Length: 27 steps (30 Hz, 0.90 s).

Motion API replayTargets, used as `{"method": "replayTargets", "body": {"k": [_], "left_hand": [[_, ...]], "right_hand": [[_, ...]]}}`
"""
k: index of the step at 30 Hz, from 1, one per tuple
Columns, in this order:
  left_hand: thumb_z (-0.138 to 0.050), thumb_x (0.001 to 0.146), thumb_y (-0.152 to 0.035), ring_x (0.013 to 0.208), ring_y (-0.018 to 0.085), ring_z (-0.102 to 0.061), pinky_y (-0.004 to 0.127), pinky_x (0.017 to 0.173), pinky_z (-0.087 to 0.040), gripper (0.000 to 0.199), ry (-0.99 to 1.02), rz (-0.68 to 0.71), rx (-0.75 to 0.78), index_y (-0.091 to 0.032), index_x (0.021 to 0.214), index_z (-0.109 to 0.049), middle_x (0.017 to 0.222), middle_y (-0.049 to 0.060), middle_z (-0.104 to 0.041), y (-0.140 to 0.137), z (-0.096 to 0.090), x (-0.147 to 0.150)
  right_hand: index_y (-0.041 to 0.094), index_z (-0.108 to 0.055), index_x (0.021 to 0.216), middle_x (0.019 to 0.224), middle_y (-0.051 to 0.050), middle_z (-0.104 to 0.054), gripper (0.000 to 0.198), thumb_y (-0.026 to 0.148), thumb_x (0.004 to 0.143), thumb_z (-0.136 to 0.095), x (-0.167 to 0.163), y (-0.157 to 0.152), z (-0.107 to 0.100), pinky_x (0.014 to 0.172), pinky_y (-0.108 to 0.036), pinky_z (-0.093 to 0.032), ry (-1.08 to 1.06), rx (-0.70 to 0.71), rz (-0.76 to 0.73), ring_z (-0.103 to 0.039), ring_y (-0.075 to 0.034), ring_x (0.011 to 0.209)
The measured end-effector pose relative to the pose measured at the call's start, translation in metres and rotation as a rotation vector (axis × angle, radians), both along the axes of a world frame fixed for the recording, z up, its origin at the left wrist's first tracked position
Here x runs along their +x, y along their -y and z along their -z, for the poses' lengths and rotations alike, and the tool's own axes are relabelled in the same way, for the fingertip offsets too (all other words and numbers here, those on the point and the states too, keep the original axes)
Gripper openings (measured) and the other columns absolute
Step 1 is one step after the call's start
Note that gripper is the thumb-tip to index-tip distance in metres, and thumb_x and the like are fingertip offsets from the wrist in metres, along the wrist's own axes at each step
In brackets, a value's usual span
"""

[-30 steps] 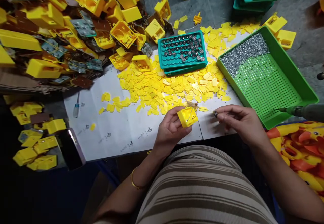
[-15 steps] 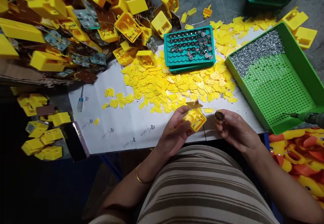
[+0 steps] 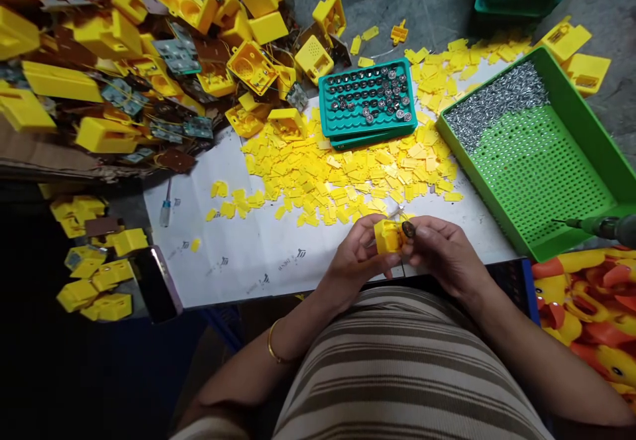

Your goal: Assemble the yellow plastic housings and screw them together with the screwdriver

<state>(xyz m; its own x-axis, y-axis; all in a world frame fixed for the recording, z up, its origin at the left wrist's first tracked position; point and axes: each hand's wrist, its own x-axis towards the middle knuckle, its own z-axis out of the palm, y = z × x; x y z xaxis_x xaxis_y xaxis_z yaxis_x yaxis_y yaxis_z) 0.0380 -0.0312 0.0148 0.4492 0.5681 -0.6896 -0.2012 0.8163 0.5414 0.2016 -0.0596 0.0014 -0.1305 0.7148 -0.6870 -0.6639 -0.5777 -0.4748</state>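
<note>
My left hand is closed round a small yellow plastic housing, whose hollow side is turned toward the right. Between the fingertips of my right hand is a round dark speaker, held right at the housing's open side. Thin wires show by the housing, with a small pale part sticking up behind it. Whether the speaker touches the housing I cannot tell. Flat yellow plastic pieces lie heaped on the white table covering just beyond my hands.
A teal tray of small round metal parts sits on the heap. Rightward is a green basket with many screws and a power screwdriver across its edge. Wired yellow housings pile up left, near a screwdriver and phone.
The speaker in my right hand has moved left, up to the housing. My left hand has tipped the housing so its opening faces right. The view has shifted slightly.
</note>
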Motion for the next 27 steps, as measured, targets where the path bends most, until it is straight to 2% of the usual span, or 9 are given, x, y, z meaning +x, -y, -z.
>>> {"method": "replayTargets", "body": {"k": [3, 5, 9, 12, 15, 20, 27], "left_hand": [[-0.076, 0.072, -0.039, 0.078, 0.014, -0.064, 0.027, 0.071, -0.054, 0.035, 0.116, -0.026, -0.105, -0.018, 0.090, -0.054, 0.088, 0.002, -0.066, -0.002, 0.001, 0.000], [-0.074, 0.075, -0.037, 0.078, 0.013, -0.065, 0.027, 0.075, -0.054, 0.031, 0.131, -0.030, -0.136, -0.018, 0.086, -0.053, 0.084, 0.002, -0.066, -0.004, 0.004, 0.001], [-0.074, 0.075, -0.028, 0.087, 0.015, -0.067, 0.030, 0.083, -0.055, 0.038, 0.153, -0.070, -0.138, -0.022, 0.109, -0.058, 0.104, 0.003, -0.068, -0.007, 0.010, 0.000], [-0.068, 0.080, -0.025, 0.096, 0.016, -0.066, 0.030, 0.087, -0.054, 0.046, 0.170, -0.065, -0.100, -0.023, 0.124, -0.056, 0.122, 0.006, -0.064, -0.009, 0.010, -0.001], [-0.068, 0.080, -0.022, 0.099, 0.017, -0.066, 0.030, 0.089, -0.053, 0.052, 0.140, -0.077, -0.043, -0.020, 0.129, -0.052, 0.123, 0.009, -0.064, -0.009, 0.009, -0.001], [-0.069, 0.078, -0.019, 0.101, 0.017, -0.065, 0.029, 0.088, -0.052, 0.053, 0.109, -0.091, 0.091, -0.021, 0.127, -0.051, 0.114, 0.007, -0.068, -0.006, 0.012, 0.000], [-0.066, 0.081, -0.023, 0.102, 0.016, -0.064, 0.031, 0.092, -0.050, 0.046, 0.038, -0.039, 0.210, -0.023, 0.125, -0.051, 0.113, 0.006, -0.069, 0.003, 0.018, 0.001]], "right_hand": [[0.018, -0.073, 0.080, 0.063, -0.001, -0.071, 0.028, 0.037, 0.062, -0.084, 0.004, -0.004, 0.002, 0.048, -0.019, -0.055, 0.167, 0.105, -0.011, -0.066, -0.012, 0.056], [0.019, -0.073, 0.082, 0.064, -0.001, -0.071, 0.024, 0.035, 0.066, -0.082, 0.006, -0.007, 0.002, 0.048, -0.020, -0.054, 0.270, 0.181, -0.050, -0.065, -0.012, 0.055], [0.020, -0.073, 0.083, 0.068, 0.000, -0.071, 0.018, 0.032, 0.071, -0.078, 0.012, -0.011, -0.004, 0.049, -0.021, -0.051, 0.556, 0.355, -0.102, -0.062, -0.011, 0.055], [0.020, -0.072, 0.090, 0.076, -0.002, -0.071, 0.015, 0.027, 0.077, -0.073, 0.018, -0.010, -0.008, 0.052, -0.022, -0.048, 0.887, 0.562, -0.249, -0.062, -0.011, 0.062], [0.020, -0.070, 0.097, 0.080, -0.002, -0.069, 0.015, 0.026, 0.084, -0.066, 0.021, -0.007, -0.008, 0.056, -0.023, -0.047, 1.103, 0.720, -0.394, -0.062, -0.011, 0.066], [0.019, -0.068, 0.098, 0.083, -0.002, -0.069, 0.014, 0.027, 0.088, -0.062, 0.019, -0.006, -0.008, 0.058, -0.023, -0.044, 1.270, 0.778, -0.549, -0.063, -0.012, 0.069], [0.019, -0.067, 0.089, 0.084, -0.003, -0.071, 0.010, 0.028, 0.087, -0.063, 0.017, -0.011, -0.017, 0.058, -0.026, -0.036, 1.478, 0.723, -0.842, -0.065, -0.017, 0.070]]}}
